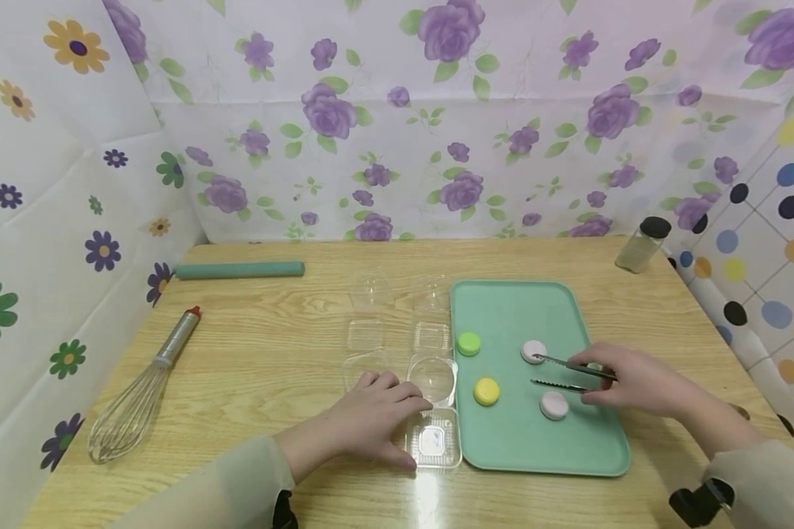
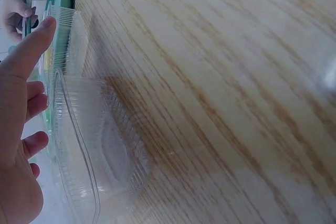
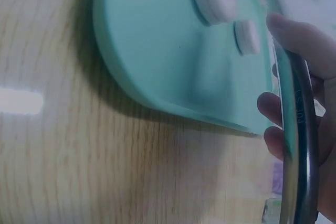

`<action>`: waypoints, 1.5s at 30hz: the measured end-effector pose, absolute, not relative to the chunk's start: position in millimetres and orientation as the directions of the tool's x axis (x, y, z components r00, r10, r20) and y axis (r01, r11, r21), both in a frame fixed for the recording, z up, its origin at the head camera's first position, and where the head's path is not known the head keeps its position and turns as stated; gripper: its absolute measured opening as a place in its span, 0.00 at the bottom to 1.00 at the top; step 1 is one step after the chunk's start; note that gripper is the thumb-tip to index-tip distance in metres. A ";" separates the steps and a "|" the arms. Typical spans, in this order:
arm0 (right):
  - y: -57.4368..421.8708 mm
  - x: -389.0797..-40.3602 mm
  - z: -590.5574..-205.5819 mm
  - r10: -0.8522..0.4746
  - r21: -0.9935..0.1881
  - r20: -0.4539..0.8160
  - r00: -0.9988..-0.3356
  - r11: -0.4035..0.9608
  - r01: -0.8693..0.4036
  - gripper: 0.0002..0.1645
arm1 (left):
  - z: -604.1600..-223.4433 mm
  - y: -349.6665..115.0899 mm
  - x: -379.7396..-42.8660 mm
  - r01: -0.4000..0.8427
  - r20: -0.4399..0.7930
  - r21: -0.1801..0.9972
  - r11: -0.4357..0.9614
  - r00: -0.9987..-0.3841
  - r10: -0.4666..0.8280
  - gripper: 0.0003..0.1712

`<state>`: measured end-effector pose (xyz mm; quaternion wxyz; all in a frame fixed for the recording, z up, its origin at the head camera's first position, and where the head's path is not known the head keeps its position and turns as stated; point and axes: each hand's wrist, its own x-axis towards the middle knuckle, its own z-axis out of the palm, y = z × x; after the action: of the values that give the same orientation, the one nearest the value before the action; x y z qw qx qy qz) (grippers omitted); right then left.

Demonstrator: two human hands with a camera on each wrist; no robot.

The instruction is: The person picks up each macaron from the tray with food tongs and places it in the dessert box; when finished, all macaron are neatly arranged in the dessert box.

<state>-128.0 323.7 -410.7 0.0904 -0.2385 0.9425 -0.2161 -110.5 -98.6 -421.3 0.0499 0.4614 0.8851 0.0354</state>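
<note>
My right hand (image 1: pixel 635 378) grips metal tongs (image 3: pixel 300 145) over the green tray (image 1: pixel 526 448). Their arms are spread; one tip overlaps the farther pale pink macaron (image 1: pixel 533 351), while the other points between it and the nearer pale pink macaron (image 1: pixel 554 405). Left of these lie a green macaron (image 1: pixel 468 343) and a yellow macaron (image 1: pixel 486 391). With its fingers spread and relaxed, my left hand (image 1: pixel 377 415) rests over the clear plastic containers (image 1: pixel 437 444) beside the tray. In the left wrist view its fingertips are at the rim of a clear container (image 2: pixel 100 135).
A whisk (image 1: pixel 145 389) lies at the left of the wooden table (image 1: pixel 258 367), with a green rolling pin (image 1: pixel 238 270) behind it. At the back right a glass jar (image 1: pixel 637 250) with a black lid stands near the patterned cloth.
</note>
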 end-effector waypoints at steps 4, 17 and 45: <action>325.2 -124.9 -408.2 -0.515 -0.456 -0.103 -0.851 0.785 -0.420 0.29 | -421.5 -98.2 -110.3 0.812 -0.061 0.111 0.573 -0.570 0.819 0.47; 329.3 -112.8 -414.5 -0.575 -0.452 -0.146 -0.805 0.763 -0.462 0.27 | -422.3 -98.2 -108.1 0.814 -0.069 0.107 0.570 -0.566 0.821 0.47; 289.2 -112.7 -406.3 -0.622 -0.387 -0.060 -0.781 0.735 -0.556 0.24 | -421.8 -95.8 -108.2 0.794 -0.056 0.156 0.587 -0.586 0.808 0.48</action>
<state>-112.7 289.2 -406.3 0.0930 -0.3179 0.9268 -0.1770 -108.2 -95.8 -421.8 0.0606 0.4509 0.8887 0.0570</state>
